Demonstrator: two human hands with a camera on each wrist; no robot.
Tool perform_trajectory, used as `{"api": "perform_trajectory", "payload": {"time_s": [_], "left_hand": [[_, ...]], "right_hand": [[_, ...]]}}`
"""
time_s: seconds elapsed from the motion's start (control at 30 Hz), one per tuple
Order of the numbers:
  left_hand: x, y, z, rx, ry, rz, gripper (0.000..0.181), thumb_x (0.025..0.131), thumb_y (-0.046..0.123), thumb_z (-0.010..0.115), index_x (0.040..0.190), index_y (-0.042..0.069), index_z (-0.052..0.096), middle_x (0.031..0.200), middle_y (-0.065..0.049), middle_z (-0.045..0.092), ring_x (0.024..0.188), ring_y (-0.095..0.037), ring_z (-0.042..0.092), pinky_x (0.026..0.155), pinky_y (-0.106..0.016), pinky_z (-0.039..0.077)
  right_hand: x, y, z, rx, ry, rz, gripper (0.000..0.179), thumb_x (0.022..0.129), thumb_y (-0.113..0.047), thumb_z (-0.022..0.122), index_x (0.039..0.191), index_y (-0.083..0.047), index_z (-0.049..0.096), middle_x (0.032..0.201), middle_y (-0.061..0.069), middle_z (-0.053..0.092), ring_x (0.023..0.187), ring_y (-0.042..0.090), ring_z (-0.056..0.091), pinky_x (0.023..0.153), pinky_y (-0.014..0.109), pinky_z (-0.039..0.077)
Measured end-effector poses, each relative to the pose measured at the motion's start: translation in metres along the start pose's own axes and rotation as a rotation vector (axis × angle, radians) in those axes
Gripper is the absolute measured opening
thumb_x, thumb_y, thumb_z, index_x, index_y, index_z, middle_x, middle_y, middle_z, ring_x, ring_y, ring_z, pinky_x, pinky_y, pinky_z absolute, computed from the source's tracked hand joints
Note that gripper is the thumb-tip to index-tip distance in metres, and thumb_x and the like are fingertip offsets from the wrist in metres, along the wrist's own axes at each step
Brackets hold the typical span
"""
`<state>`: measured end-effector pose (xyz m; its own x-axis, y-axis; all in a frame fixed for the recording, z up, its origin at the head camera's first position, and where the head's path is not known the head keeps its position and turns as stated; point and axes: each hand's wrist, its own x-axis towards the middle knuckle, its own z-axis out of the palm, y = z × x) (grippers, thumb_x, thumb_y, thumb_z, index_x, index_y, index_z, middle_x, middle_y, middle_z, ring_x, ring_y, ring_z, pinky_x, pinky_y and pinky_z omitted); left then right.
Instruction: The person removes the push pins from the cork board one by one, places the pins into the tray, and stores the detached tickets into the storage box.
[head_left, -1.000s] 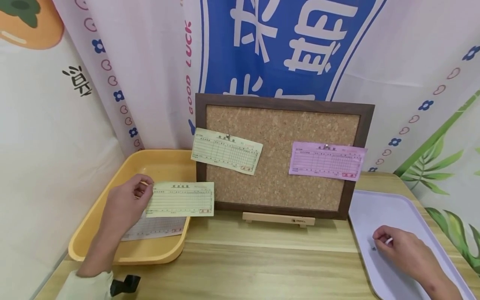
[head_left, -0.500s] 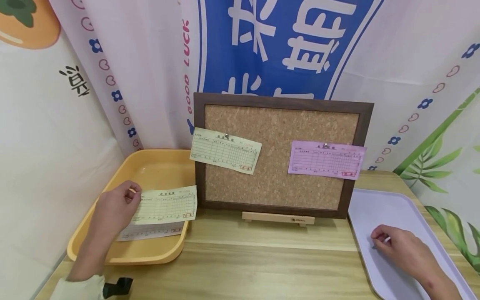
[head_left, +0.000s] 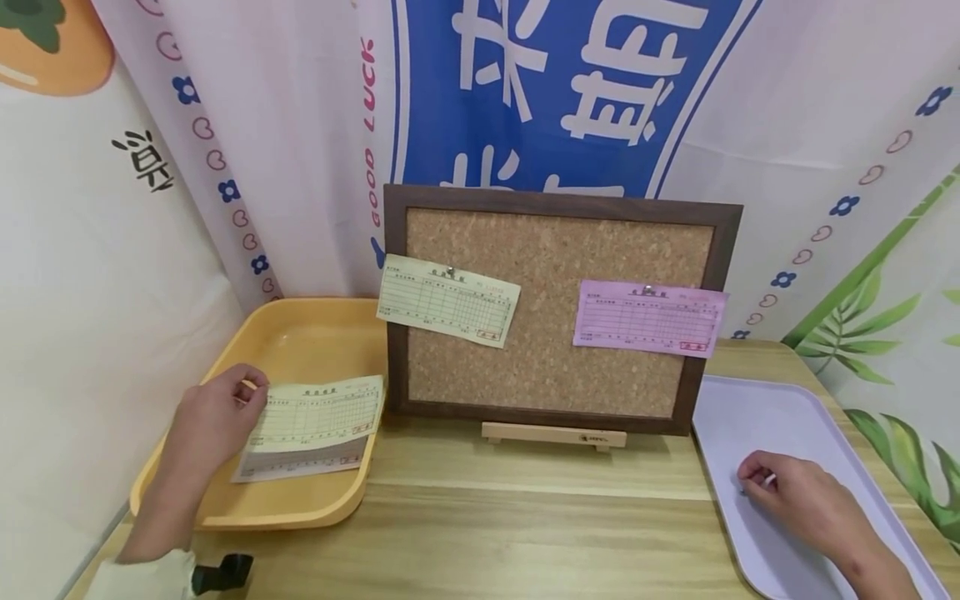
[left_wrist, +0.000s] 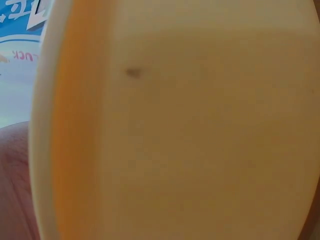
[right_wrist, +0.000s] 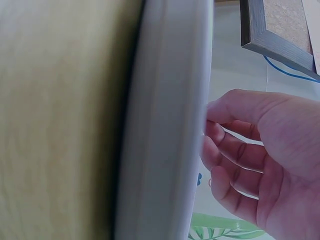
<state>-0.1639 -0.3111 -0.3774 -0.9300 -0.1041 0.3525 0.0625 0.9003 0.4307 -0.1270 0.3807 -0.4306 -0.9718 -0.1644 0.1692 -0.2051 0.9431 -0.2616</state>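
Observation:
My left hand (head_left: 213, 421) pinches the upper left corner of a pale green receipt slip (head_left: 318, 412) over the yellow tray (head_left: 330, 310). Part of a whitish slip (head_left: 300, 464) shows beneath it in the tray. In the left wrist view the tray's yellow wall (left_wrist: 200, 125) fills most of the picture. At the lilac tray (head_left: 757, 408), my right hand (head_left: 806, 504) brings thumb and forefinger together at a small dark pushpin (head_left: 742, 492). The right wrist view shows the curled fingers (right_wrist: 237, 150), with the tray's rim (right_wrist: 165, 125) hiding the fingertips.
A cork board (head_left: 547, 375) with a dark frame stands on a small wooden easel (head_left: 555, 435) between the trays. Pins hold a green slip (head_left: 450, 300) at its left and a purple slip (head_left: 648, 318) at its right. A printed curtain (head_left: 315, 150) hangs behind the wooden table (head_left: 540, 525).
My left hand has carried the green slip leftward from beside the board and lowered it over the yellow tray's whitish slip. My right hand stays almost still at the lilac tray.

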Motion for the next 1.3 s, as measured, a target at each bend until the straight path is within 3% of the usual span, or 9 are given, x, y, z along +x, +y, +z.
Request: {"api": "perform_trajectory", "payload": {"time_s": [0.33, 0.53, 0.8, 0.97, 1.13, 1.3], "left_hand": [[-0.004, -0.007, -0.008, 0.008, -0.048, -0.074, 0.01, 0.1, 0.013, 0.061, 0.102, 0.004, 0.065, 0.089, -0.018, 0.067, 0.078, -0.034, 0.059, 0.062, -0.038, 0.042], [-0.006, -0.007, -0.007, -0.004, -0.069, -0.074, 0.011, 0.1, 0.014, 0.063, 0.102, 0.003, 0.066, 0.09, -0.018, 0.068, 0.081, -0.036, 0.062, 0.066, -0.047, 0.048], [-0.004, -0.002, -0.004, -0.018, -0.04, 0.042, 0.01, 0.097, 0.013, 0.07, 0.096, 0.003, 0.068, 0.085, -0.009, 0.069, 0.077, -0.032, 0.065, 0.066, -0.045, 0.048], [-0.005, 0.01, -0.004, -0.035, -0.006, 0.106, 0.008, 0.096, 0.009, 0.071, 0.097, 0.001, 0.07, 0.089, -0.01, 0.069, 0.081, -0.032, 0.065, 0.068, -0.046, 0.049], [-0.004, 0.029, -0.003, -0.041, 0.01, 0.155, 0.007, 0.095, 0.01, 0.072, 0.098, 0.004, 0.07, 0.088, -0.007, 0.069, 0.079, -0.029, 0.064, 0.066, -0.042, 0.049], [-0.002, 0.055, -0.003, -0.056, 0.05, 0.19, 0.005, 0.095, 0.01, 0.072, 0.099, 0.006, 0.071, 0.086, -0.005, 0.067, 0.078, -0.024, 0.06, 0.063, -0.039, 0.049]], "right_hand": [[0.001, -0.002, -0.006, 0.009, -0.002, 0.003, 0.019, 0.084, -0.005, 0.079, 0.084, -0.021, 0.069, 0.077, -0.011, 0.064, 0.068, 0.002, 0.054, 0.058, 0.032, 0.047], [0.001, -0.003, -0.008, 0.014, -0.016, 0.023, 0.017, 0.085, -0.005, 0.078, 0.085, -0.02, 0.069, 0.079, -0.009, 0.065, 0.068, 0.003, 0.055, 0.058, 0.032, 0.047], [0.003, -0.017, -0.015, 0.017, -0.038, 0.008, 0.013, 0.088, -0.007, 0.076, 0.089, -0.019, 0.07, 0.081, -0.011, 0.065, 0.07, 0.003, 0.056, 0.06, 0.03, 0.049], [0.005, -0.036, -0.02, 0.011, -0.015, -0.043, 0.012, 0.088, -0.007, 0.075, 0.091, -0.018, 0.071, 0.079, -0.013, 0.062, 0.069, 0.001, 0.054, 0.059, 0.029, 0.049], [0.01, -0.055, -0.024, -0.001, 0.097, -0.137, 0.016, 0.086, -0.006, 0.076, 0.089, -0.021, 0.071, 0.077, -0.02, 0.06, 0.068, -0.003, 0.054, 0.057, 0.028, 0.049], [0.018, -0.078, -0.026, 0.011, 0.156, -0.188, 0.016, 0.087, -0.008, 0.077, 0.092, -0.022, 0.072, 0.079, -0.02, 0.061, 0.07, -0.002, 0.055, 0.056, 0.028, 0.048]]}}
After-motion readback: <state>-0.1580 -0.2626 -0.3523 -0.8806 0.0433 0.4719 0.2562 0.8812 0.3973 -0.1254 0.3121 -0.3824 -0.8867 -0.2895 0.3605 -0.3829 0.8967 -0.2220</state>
